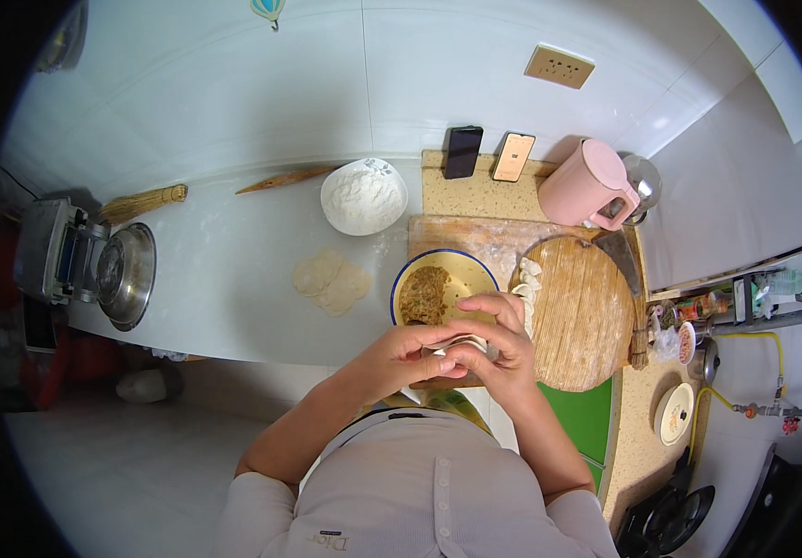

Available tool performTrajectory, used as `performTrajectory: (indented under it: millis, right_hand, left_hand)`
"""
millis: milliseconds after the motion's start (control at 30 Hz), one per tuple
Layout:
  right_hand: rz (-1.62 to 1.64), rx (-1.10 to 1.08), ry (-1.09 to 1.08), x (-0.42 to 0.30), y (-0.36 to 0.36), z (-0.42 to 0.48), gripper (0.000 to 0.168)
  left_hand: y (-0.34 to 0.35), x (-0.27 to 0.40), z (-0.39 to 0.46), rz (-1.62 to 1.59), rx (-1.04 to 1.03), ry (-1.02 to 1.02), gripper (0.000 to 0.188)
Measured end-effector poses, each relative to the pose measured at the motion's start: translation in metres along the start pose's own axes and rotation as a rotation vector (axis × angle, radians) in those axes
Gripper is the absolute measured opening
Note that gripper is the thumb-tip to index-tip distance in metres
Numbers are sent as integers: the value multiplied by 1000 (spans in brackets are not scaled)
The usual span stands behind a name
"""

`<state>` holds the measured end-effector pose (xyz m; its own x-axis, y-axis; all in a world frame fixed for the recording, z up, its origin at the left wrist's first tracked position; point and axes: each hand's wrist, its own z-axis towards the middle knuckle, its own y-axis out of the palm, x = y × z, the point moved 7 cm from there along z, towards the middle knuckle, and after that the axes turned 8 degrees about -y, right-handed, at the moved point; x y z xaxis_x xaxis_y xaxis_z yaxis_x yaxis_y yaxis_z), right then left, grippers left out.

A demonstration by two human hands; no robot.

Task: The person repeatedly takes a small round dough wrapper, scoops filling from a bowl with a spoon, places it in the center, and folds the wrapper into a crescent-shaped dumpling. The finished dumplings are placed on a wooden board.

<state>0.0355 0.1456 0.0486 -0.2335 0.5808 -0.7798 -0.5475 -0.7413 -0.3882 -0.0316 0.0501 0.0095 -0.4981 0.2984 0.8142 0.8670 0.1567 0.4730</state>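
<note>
Between them, my left hand (404,359) and my right hand (502,342) pinch a folded dough wrapper (469,341) along its edge. Fingers cover most of it, so any filling inside is hidden. Just beyond the hands sits a cream enamel bowl (472,275) with a blue rim, holding a brownish minced filling (423,296) heaped to its left side. A row of white dumplings (528,279) lines the left edge of a round wooden board (579,314), partly behind my right hand. Several flat round wrappers (331,281) overlap on the grey worktop (233,279) to the left.
A white bowl of flour (365,197) stands near the wall beside a tapered wooden rolling pin (286,180). Two phones (464,152) lean at the back. A pink kettle (586,183) and a cleaver (619,259) flank the round board. A metal basin (126,277) and pasta machine (59,251) stand far left.
</note>
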Motion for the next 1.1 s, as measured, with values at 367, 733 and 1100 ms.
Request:
performTrajectory:
  millis: [367,733,1100]
  right_hand:
    - [-71,55,-33,-5,-4,-10,11]
    - [508,230,236,13,0,-7,55]
    - [692,389,368,34,9,-19,18]
  left_hand:
    - [11,2,-1,-35,2,66,65]
    - [-14,3,-6,-320,290,214,37]
    - [-6,-6,8,-476,257,327,36]
